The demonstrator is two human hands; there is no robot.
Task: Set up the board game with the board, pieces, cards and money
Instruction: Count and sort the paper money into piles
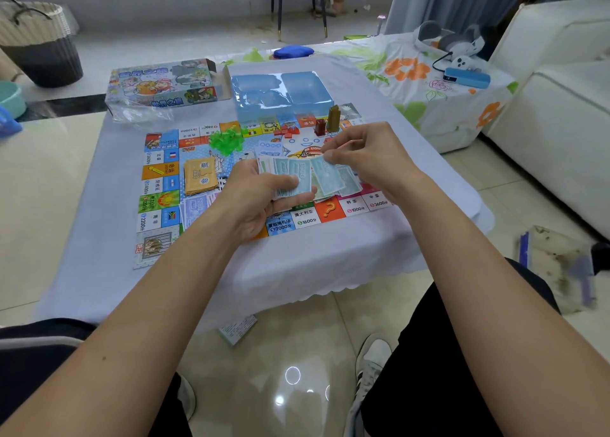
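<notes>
Two hands fanning banknotes (298, 177), top note reading 1000, board (158, 185) square 1600

Glossy pale floor tiles (290, 364) reflect ceiling lights at lower centre. A white sofa (561, 113) fills the right edge; a dark-legged chair (298, 4) stands at top centre, beside what may be a grey curtain (462, 1). A woven basket (39, 40) sits upper left.
</notes>
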